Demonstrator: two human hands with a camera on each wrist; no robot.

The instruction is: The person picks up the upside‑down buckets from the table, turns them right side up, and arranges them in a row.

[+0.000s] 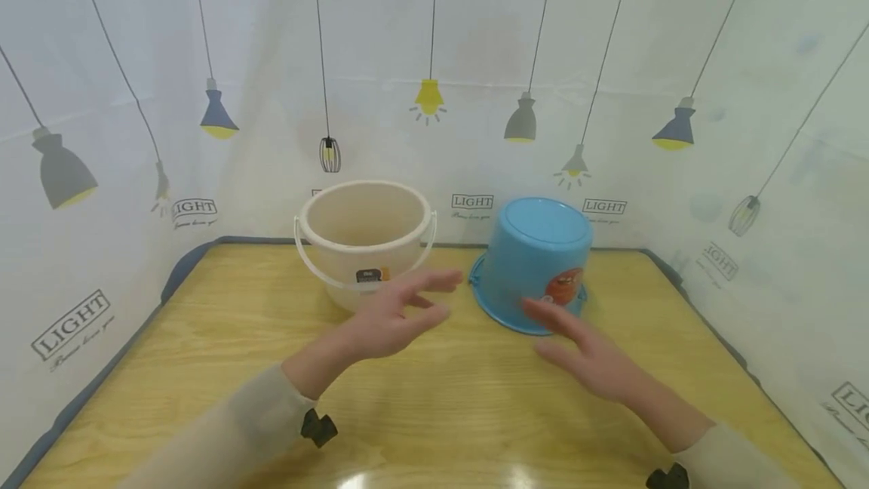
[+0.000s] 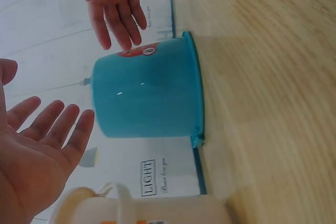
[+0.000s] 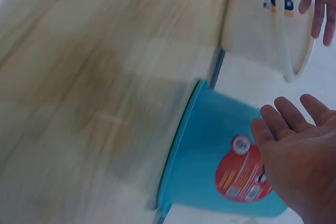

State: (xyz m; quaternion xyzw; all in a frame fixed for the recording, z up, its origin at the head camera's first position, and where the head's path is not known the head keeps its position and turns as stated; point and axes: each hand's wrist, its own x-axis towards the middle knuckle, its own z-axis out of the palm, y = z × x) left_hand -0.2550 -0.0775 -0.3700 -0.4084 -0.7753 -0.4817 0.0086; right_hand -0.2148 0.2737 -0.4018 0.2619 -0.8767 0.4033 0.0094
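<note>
A blue bucket stands upside down at the back right of the table, its rim on the wood and a red round label on its side. To its left a cream bucket stands upright, mouth up, with its white handle hanging down in front. My left hand hovers in front of the cream bucket, fingers extended toward the blue one, holding nothing. Nearest to the blue bucket, my right hand reaches in front of its lower side with fingers loosely straight. In the right wrist view its palm overlaps the red label.
The wooden table has a dark blue edge along its back and sides. Behind it hangs a white cloth printed with lamps and the word LIGHT, also at both sides. Each wrist carries a small black device near the sleeve.
</note>
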